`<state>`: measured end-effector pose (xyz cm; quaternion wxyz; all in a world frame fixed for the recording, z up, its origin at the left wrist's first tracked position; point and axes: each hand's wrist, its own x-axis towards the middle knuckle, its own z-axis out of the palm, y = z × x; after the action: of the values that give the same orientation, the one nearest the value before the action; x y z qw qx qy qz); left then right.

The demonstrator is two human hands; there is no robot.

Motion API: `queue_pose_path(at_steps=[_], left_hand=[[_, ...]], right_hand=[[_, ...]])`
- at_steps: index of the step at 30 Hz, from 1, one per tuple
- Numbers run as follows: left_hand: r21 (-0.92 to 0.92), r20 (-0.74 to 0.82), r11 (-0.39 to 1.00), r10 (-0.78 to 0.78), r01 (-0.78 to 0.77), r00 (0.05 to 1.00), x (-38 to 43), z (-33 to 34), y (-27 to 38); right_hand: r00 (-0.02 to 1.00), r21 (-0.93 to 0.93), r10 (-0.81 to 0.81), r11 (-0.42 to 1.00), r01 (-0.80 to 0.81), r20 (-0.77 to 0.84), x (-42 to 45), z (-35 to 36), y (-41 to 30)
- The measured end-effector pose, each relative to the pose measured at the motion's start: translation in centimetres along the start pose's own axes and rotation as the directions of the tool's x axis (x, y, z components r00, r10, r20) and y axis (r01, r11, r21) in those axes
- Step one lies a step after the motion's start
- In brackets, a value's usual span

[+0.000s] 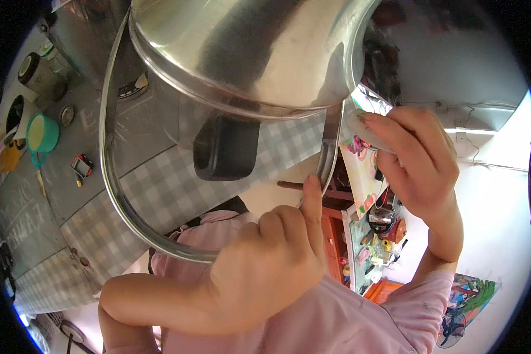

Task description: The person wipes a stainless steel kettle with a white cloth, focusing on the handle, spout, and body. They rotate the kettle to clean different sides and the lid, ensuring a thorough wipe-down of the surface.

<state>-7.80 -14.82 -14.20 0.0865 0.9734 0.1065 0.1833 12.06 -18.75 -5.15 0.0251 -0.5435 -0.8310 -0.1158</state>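
A large shiny stainless-steel vessel (248,53), probably a kettle or pot, is tilted close to the camera, its upper part cut off by the frame. A hoop-shaped metal handle (110,177) curves down from it. My left hand (274,252) grips the hoop's lower end, index finger extended along its side. Inside the loop, a black knob or grip (225,148) juts from below the vessel's rim. Beside the vessel, my right hand (420,155) pinches a flat, rounded pale grey object (367,130); its exact kind is unclear.
On the dark grey table (128,152), partly under a grey checked cloth (159,177), stand a turquoise mug (43,132), a lidded jar (40,75) and a small red-and-black box (82,166). A cluttered counter (363,261) lies to the right, near a white wall (491,212).
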Motion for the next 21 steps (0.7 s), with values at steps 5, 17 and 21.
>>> queue_pose_path(at_steps=[5,17,21], left_hand=[[-0.022,0.010,1.000,0.016,-0.016,1.000,-0.1,1.1,-0.3],[-0.026,-0.099,0.996,-0.088,0.086,0.991,-0.1,2.0,0.2],[-0.057,-0.168,0.994,-0.098,0.090,0.981,-0.2,2.3,-0.2]], right_hand=[[0.978,-0.362,-0.209,0.911,0.196,0.004,1.6,1.0,0.2],[0.940,-0.224,-0.014,0.970,0.096,0.341,3.1,1.9,-1.7],[0.843,0.058,-0.100,0.995,0.081,0.528,3.0,1.0,-3.4]])
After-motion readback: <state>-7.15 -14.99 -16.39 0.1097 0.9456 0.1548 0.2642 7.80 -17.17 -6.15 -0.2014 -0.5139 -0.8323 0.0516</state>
